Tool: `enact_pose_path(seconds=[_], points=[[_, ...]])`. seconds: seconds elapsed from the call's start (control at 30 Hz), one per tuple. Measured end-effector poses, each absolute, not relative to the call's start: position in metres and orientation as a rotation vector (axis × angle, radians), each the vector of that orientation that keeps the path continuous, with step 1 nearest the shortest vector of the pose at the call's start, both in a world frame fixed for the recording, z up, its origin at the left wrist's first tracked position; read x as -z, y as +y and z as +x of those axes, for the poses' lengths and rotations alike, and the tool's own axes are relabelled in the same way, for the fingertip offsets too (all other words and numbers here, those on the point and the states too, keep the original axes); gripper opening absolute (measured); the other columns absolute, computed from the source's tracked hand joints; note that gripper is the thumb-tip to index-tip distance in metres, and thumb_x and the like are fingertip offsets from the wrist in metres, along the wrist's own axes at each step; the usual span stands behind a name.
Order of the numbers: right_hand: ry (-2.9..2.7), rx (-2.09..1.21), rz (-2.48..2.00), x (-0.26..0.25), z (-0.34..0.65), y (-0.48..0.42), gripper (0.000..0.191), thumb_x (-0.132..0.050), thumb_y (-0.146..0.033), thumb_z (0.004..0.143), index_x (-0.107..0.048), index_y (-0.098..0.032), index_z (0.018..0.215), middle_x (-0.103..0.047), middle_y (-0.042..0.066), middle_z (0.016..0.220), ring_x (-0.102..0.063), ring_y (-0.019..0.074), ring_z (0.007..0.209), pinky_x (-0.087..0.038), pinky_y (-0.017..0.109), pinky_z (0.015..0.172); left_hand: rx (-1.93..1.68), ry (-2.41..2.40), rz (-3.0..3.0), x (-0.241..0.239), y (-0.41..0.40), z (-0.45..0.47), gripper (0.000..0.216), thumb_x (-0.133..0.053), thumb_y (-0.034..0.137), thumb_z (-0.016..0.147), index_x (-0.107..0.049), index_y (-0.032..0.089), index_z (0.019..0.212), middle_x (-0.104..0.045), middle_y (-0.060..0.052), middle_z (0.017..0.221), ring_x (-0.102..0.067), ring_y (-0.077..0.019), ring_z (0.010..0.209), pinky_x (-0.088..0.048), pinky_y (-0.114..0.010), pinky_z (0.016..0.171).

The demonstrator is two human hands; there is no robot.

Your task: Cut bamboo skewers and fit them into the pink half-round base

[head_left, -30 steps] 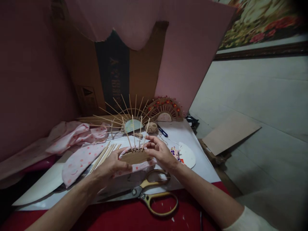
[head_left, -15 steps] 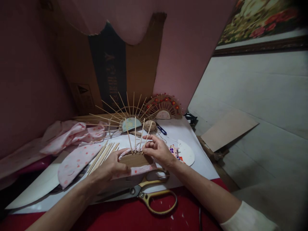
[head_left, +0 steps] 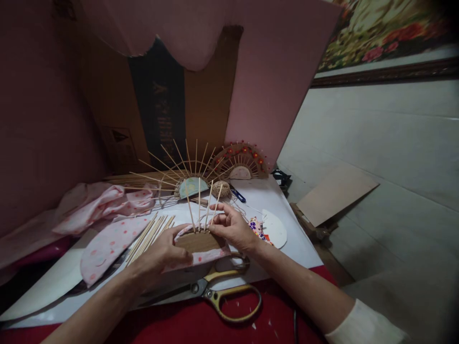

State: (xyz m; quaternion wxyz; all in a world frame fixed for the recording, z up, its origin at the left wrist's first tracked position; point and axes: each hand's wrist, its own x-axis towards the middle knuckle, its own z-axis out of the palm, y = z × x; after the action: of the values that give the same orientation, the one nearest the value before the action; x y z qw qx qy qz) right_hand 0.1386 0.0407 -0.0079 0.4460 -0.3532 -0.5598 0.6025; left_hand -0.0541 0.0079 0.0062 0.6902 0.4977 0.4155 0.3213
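A half-round cardboard piece [head_left: 199,242], edged with pink dotted fabric, is gripped at its left end by my left hand [head_left: 167,251], thumb on the front. Several thin wooden sticks [head_left: 199,203] stand up in a row from its top edge. At the rightmost stick, my right hand [head_left: 231,227] closes its thumb and fingers near the stick's base, against the piece. Just below lies a pair of scissors [head_left: 215,289] with yellow handles, blades pointing left. Loose wooden sticks [head_left: 150,236] rest on the white surface left of my hands.
Behind stand a half-round frame with radiating sticks [head_left: 193,187] and a finished-looking fan with red flowers [head_left: 241,171]. A twine ball [head_left: 221,189], a blue cutter [head_left: 237,194], patterned fabric scraps [head_left: 257,227] and a white card [head_left: 275,229] lie nearby. Pink dotted fabric [head_left: 107,200] is heaped left.
The whole view has shifted slightly, with the scene sitting a little lower and further left. Both hands keep the same hold on the cardboard piece and stick.
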Motion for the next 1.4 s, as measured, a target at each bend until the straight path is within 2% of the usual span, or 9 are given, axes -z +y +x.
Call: enact_pose_path(seconds=[0.23,0.47,0.73,1.03,1.3,1.4], points=[[-1.399,-1.488,-0.861,0.007,0.139,0.042,0.042,-0.068,-0.024,0.068,-0.048,-0.017,0.104,-0.055,-0.004,0.069,-0.050,0.0098,0.061,-0.036,0.024,0.058,-0.737,0.905,1.115,-0.003,0.008,-0.054,0.062,-0.061,0.010,0.052,-0.057,0.015,0.114,-0.067,-0.003,0.087,-0.060,-0.0172,0.070,-0.046,-0.025,0.059],[-1.389,-1.472,-0.860,0.009,0.140,0.041,0.038,-0.069,-0.029,0.069,-0.052,-0.018,0.101,-0.056,-0.001,0.075,-0.054,0.0130,0.071,-0.039,0.026,0.066,-0.740,0.909,1.142,-0.004,0.008,-0.055,0.062,-0.061,0.009,0.054,-0.055,0.015,0.115,-0.067,-0.003,0.085,-0.059,-0.0161,0.070,-0.044,-0.025,0.059],[-1.325,-1.535,-0.852,0.006,0.135,0.039,0.045,-0.073,-0.027,0.063,-0.049,-0.017,0.100,-0.056,-0.003,0.072,-0.051,0.0101,0.063,-0.038,0.024,0.061,-0.730,0.894,1.172,-0.001,0.007,-0.054,0.063,-0.060,0.010,0.054,-0.056,0.015,0.116,-0.067,-0.003,0.084,-0.060,-0.0179,0.071,-0.044,-0.027,0.060],[-1.288,-1.526,-0.877,0.002,0.130,0.036,0.044,-0.072,-0.021,0.060,-0.050,-0.017,0.098,-0.058,-0.004,0.070,-0.053,0.0098,0.060,-0.040,0.025,0.062,-0.718,0.951,1.134,-0.001,0.007,-0.051,0.065,-0.060,0.008,0.052,-0.056,0.015,0.116,-0.068,-0.003,0.082,-0.060,-0.0174,0.067,-0.044,-0.026,0.059],[-1.274,-1.544,-0.861,0.004,0.129,0.036,0.042,-0.071,-0.021,0.063,-0.051,-0.018,0.100,-0.058,-0.005,0.070,-0.052,0.0084,0.059,-0.039,0.023,0.059,-0.734,0.916,1.133,0.000,0.006,-0.052,0.062,-0.061,0.009,0.053,-0.058,0.015,0.115,-0.068,-0.004,0.082,-0.061,-0.0189,0.068,-0.045,-0.027,0.058],[-1.276,-1.506,-0.891,0.003,0.131,0.038,0.039,-0.070,-0.027,0.067,-0.053,-0.016,0.101,-0.060,-0.002,0.073,-0.054,0.0097,0.063,-0.039,0.023,0.060,-0.738,0.907,1.111,0.000,0.006,-0.052,0.061,-0.060,0.009,0.053,-0.059,0.015,0.113,-0.068,-0.005,0.083,-0.061,-0.0191,0.069,-0.045,-0.026,0.057]])
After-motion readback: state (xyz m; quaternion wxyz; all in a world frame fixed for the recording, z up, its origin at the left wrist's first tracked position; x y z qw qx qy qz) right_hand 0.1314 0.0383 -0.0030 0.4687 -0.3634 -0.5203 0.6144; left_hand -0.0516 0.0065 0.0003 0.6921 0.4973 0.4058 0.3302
